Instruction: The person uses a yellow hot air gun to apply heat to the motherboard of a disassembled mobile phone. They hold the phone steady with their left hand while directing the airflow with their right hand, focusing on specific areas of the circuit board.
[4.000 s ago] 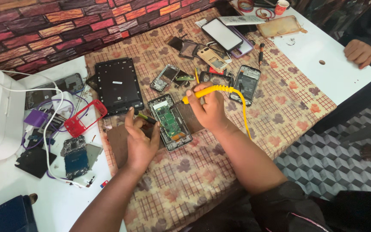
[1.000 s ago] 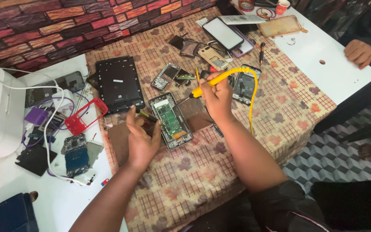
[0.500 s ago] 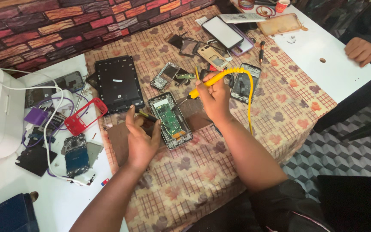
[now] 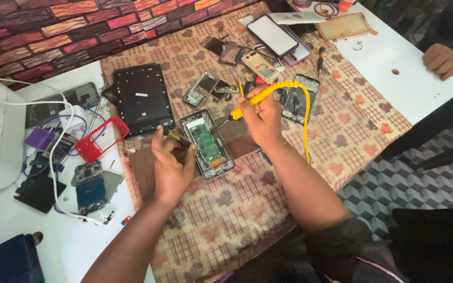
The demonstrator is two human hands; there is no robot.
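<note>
Where brick wall (image 4: pixel 53 26) backs patterned cloth (image 4: pixel 226 220) (white table (image 4: pixel 405 78) beyond), right hand (image 4: pixel 260 118) pinching yellow iron (image 4: pixel 260 97).

One opened phone (image 4: pixel 207 144), one yellow soldering iron (image 4: pixel 255 99), one black tablet back (image 4: pixel 142 98), one red frame (image 4: pixel 100 139).

Bare forearms; dark sleeve w/ thin pink stripe nr right elbow.

matt patterned cloth (image 4: pixel 268 209); glossy yellow plastic tool handle (image 4: pixel 260 97); glossy phone glass (image 4: pixel 272 34).
</note>
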